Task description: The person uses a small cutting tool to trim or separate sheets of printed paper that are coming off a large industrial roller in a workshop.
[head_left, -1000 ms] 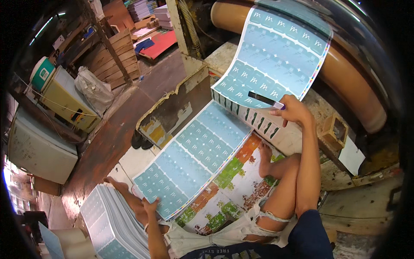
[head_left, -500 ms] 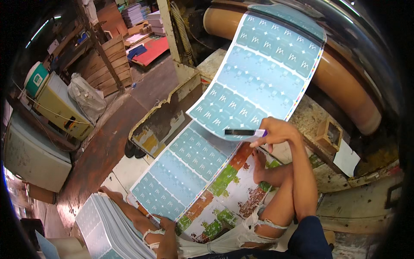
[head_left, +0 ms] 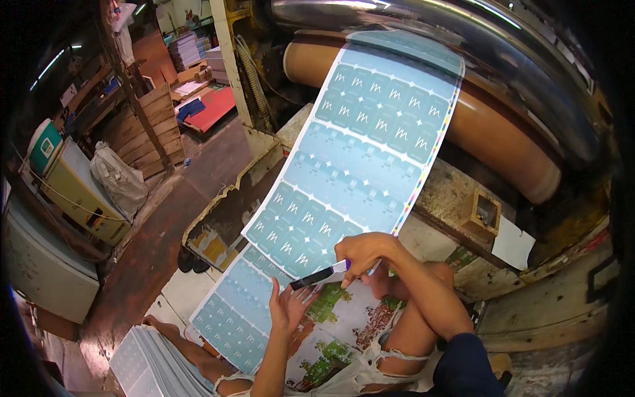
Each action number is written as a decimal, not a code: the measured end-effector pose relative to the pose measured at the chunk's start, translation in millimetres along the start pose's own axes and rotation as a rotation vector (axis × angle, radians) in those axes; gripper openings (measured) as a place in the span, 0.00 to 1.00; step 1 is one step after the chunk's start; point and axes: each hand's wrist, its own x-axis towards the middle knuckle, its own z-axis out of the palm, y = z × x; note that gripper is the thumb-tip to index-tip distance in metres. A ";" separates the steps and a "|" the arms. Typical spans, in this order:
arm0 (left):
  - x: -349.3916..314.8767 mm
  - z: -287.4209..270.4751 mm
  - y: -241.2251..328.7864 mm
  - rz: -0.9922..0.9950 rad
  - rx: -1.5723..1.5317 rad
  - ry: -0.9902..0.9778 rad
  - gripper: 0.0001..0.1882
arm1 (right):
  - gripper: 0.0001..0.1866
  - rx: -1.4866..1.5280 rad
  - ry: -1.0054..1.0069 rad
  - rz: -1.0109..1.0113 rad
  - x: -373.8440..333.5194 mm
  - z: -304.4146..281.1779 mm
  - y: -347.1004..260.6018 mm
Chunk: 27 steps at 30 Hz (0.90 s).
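Note:
A long teal printed sheet (head_left: pixel 354 169) slopes down toward me from between the machine's rollers. At its lower right corner, my right hand (head_left: pixel 362 259) is closed round a flat tool (head_left: pixel 312 278) with a long dark strip and a white-and-purple end; its exact kind is unclear. The same hand is at the sheet's edge. My left hand (head_left: pixel 290 309) is open, fingers spread, beneath the sheet's lower edge near the tool's tip. Under both lies another teal printed sheet (head_left: pixel 228 321), partly hidden, on a worn, colourfully printed surface (head_left: pixel 331 357) between my legs.
A brown roller (head_left: pixel 509 145) and a shiny metal roller (head_left: pixel 529 86) span the far side. To the right are a small wooden box (head_left: pixel 481 215) and white paper (head_left: pixel 514 241). A thick stack of printed sheets (head_left: pixel 149 364) stands lower left. A broken-edged panel (head_left: pixel 218 228) borders the sheet.
The hanging sheet's lower end has come down toward me, with my right hand and the tool. My left hand has risen from the lower sheet's near edge and opened. The view has shifted slightly.

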 end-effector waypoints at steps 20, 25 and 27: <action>-12.3 -30.1 0.5 0.170 0.330 0.266 0.25 | 0.19 0.417 0.294 -0.013 -33.3 -43.6 38.8; -69.4 -179.6 10.6 0.140 0.380 0.341 0.28 | 0.17 0.546 0.516 0.024 17.2 51.6 20.7; -86.0 -218.6 8.6 0.109 0.395 0.333 0.31 | 0.17 0.556 0.597 0.019 28.2 75.0 28.9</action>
